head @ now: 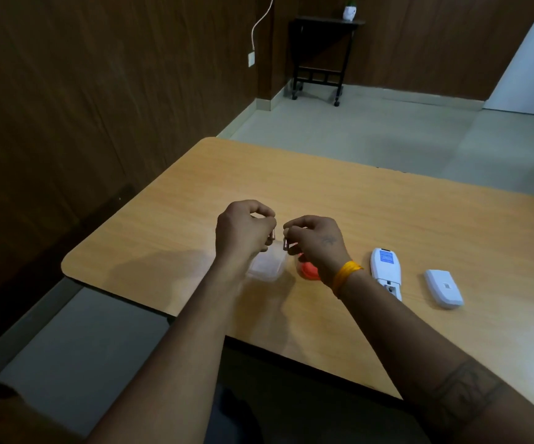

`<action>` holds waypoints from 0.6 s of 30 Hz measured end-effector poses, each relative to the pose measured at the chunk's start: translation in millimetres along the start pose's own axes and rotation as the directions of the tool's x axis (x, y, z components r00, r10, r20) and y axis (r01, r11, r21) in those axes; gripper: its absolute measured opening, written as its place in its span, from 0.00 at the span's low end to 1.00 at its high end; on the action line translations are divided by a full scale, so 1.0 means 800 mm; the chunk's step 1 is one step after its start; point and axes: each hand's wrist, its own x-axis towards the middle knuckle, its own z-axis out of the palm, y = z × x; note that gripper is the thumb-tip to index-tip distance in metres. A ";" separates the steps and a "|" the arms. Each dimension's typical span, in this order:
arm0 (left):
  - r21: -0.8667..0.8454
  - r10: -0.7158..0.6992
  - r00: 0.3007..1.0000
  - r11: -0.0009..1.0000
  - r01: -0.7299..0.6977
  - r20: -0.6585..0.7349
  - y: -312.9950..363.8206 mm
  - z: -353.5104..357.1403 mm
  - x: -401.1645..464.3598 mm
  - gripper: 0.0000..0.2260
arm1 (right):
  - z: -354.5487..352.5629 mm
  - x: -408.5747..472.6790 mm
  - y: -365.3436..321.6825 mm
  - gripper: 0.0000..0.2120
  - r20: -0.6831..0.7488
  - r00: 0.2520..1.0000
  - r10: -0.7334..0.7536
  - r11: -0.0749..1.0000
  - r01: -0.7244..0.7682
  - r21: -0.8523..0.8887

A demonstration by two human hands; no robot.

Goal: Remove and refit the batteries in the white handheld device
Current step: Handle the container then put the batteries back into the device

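Note:
The white handheld device [385, 271] lies face down on the wooden table [339, 200], its battery bay uncovered at the near end. Its white battery cover [443, 288] lies separately to the right. My left hand [243, 229] pinches a small copper-coloured battery [271, 237] upright. My right hand [317, 241], with a yellow band at the wrist, pinches a second battery [286, 244]. Both hands hover close together above a clear plastic container [267, 265], left of the device.
An orange round object [309, 271] sits on the table, partly hidden under my right wrist. The table's near edge runs just below my forearms. A small black side table [321, 56] stands against the far wall.

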 end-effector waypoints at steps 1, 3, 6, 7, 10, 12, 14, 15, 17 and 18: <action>-0.059 -0.014 0.999 0.998 0.017 0.037 0.005 0.006 -0.005 0.07 | -0.010 -0.010 0.002 0.06 -0.001 1.000 0.023 0.997 -0.023 0.077; -0.163 -0.033 0.991 0.985 0.053 0.128 0.012 0.021 -0.014 0.06 | -0.032 -0.030 0.008 0.06 0.004 0.998 0.063 0.976 -0.062 0.207; -0.279 -0.049 0.956 0.951 0.133 0.289 0.023 0.048 -0.033 0.07 | -0.072 -0.058 0.023 0.04 0.002 0.994 0.113 0.942 -0.107 0.317; -0.298 -0.049 0.941 0.942 0.154 0.334 0.027 0.056 -0.040 0.07 | -0.086 -0.065 0.029 0.04 -0.004 0.991 0.130 0.933 -0.121 0.338; -0.328 -0.038 0.910 0.926 0.187 0.412 0.035 0.086 -0.061 0.06 | -0.136 -0.082 0.048 0.04 -0.049 0.988 0.147 0.918 -0.118 0.379; -0.325 -0.070 0.895 0.917 0.232 0.440 0.035 0.105 -0.074 0.08 | -0.165 -0.089 0.060 0.03 -0.114 0.986 0.125 0.933 -0.077 0.351; -0.300 -0.132 0.864 0.903 0.307 0.486 0.034 0.125 -0.090 0.10 | -0.191 -0.093 0.075 0.02 -0.200 0.976 0.089 0.960 -0.031 0.277; -0.286 -0.157 0.846 0.897 0.338 0.509 0.034 0.133 -0.098 0.10 | -0.201 -0.092 0.083 0.02 -0.238 0.968 0.076 0.971 -0.018 0.238; -0.248 -0.195 0.824 0.894 0.372 0.532 0.033 0.146 -0.108 0.09 | -0.213 -0.088 0.096 0.02 -0.290 0.955 0.059 0.986 -0.010 0.168; -0.221 -0.207 0.819 0.901 0.372 0.535 0.031 0.151 -0.111 0.08 | -0.215 -0.086 0.099 0.02 -0.303 0.952 0.041 0.993 -0.005 0.121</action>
